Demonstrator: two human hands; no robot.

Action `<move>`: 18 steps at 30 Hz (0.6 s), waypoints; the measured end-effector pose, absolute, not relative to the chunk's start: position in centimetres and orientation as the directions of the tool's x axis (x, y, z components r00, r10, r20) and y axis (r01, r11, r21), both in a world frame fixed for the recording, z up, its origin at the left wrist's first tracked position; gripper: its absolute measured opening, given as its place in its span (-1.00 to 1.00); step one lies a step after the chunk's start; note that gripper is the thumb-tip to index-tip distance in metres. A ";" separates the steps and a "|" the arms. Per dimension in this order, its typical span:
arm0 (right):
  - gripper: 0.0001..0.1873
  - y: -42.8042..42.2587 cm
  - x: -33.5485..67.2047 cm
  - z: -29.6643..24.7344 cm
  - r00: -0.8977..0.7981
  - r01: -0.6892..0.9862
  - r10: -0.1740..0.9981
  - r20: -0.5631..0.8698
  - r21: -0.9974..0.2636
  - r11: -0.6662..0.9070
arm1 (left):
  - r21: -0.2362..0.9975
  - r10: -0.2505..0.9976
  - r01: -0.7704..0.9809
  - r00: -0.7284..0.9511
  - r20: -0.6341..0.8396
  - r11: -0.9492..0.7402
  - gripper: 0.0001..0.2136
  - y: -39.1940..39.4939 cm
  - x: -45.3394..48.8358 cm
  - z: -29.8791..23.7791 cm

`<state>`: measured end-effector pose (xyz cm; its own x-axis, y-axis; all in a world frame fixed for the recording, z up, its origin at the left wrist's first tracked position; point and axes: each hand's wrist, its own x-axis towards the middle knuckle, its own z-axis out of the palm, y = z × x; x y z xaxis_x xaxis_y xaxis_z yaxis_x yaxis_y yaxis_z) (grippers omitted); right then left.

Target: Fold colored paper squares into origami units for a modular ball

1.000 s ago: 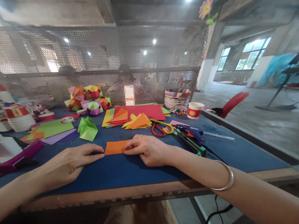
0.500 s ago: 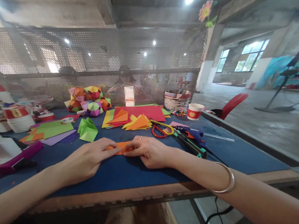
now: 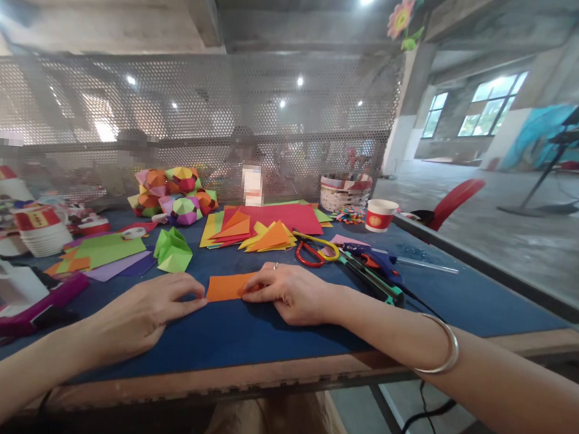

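Note:
A folded strip of orange paper (image 3: 228,287) lies on the blue tabletop between my two hands. My left hand (image 3: 160,304) is at its left end, thumb and forefinger brought together at the lower left corner. The right end is under my right hand (image 3: 290,295), whose fingers are closed on it and hide that part. Just beyond my left hand stands a green folded paper piece (image 3: 173,251). Yellow and red-handled scissors (image 3: 317,249) lie beyond my right hand.
Farther back are colored paper sheets (image 3: 284,218), paper balls (image 3: 184,210), a woven basket (image 3: 345,193) and a paper cup (image 3: 379,217). A green and black cutter (image 3: 372,280) lies at right. On the left are stacked cups (image 3: 42,231) and a purple power strip (image 3: 36,307).
My left hand has slid left along the orange paper to its end, uncovering more of the strip. My right hand stays on the right end.

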<state>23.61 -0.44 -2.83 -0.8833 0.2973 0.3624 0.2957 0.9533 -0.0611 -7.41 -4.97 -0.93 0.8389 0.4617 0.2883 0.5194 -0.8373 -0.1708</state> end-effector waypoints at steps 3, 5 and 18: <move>-0.47 -0.5 23.7 -2.9 -0.881 0.298 0.303 0.364 -0.071 0.952 | -0.149 0.491 0.544 0.823 0.285 -0.826 -0.42 -5.3 -8.0 -1.0; -0.47 -0.5 23.7 -3.0 -0.878 0.286 0.292 0.380 -0.074 0.955 | -0.142 0.510 0.560 0.814 0.278 -0.816 -0.42 -5.3 -8.0 -0.8; -0.69 0.8 18.6 1.3 -0.655 0.681 0.733 0.185 -0.276 0.678 | 0.225 0.642 0.652 0.518 0.565 -0.725 -0.68 2.1 -1.8 3.0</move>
<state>18.58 0.81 1.30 -0.6550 0.7327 0.1846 0.6811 0.6783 -0.2758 -1.85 2.06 3.01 0.5185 0.6416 0.5653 0.6516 -0.7245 0.2247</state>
